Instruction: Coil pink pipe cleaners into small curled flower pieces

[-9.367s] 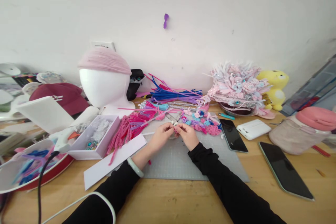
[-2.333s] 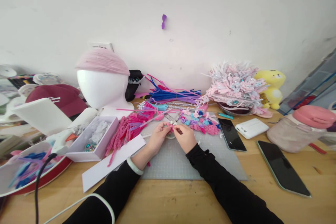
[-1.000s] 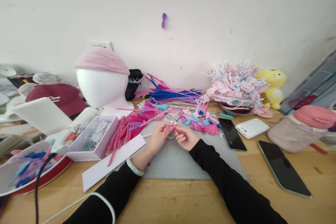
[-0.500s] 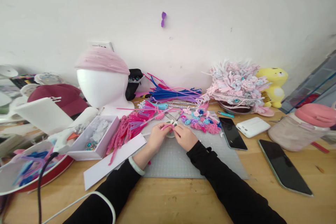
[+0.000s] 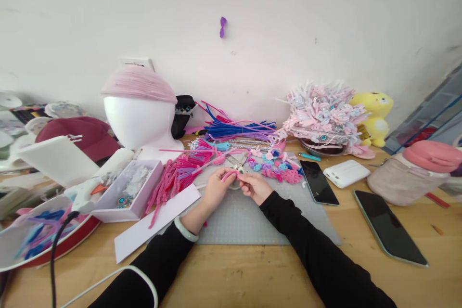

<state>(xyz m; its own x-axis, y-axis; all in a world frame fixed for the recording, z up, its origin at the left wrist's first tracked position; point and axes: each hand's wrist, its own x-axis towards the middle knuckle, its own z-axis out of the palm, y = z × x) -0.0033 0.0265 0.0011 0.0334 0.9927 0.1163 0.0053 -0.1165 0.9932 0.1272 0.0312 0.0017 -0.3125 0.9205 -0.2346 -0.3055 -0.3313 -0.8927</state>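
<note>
Between my two hands is a short pink pipe cleaner [image 5: 230, 174], bent into a curve. My left hand [image 5: 215, 188] pinches it from the left, with a pale bangle on that wrist. The fingertips of my right hand [image 5: 255, 186] are closed on its right end. Just behind the hands lie scissors [image 5: 239, 166], partly hidden. Both hands are over a grey cutting mat [image 5: 245, 228]. Beyond them, small fuzzy flowers [image 5: 279, 166] in pink, blue and purple are heaped. A bundle of pink pipe cleaners [image 5: 175, 173] lies to the left.
Left are a lidded box of beads [image 5: 135, 192], a glue gun [image 5: 84, 192] with its cord, and a white foam head [image 5: 139, 120]. Right are two phones [image 5: 390, 228], a white power bank [image 5: 346, 174] and a decorated headpiece [image 5: 325, 115]. Blue pipe cleaners [image 5: 238, 130] lie at the back.
My right hand has turned slightly and drawn a little to the right along the pink pipe cleaner. My left hand keeps its pinch. The whole view has shifted slightly.
</note>
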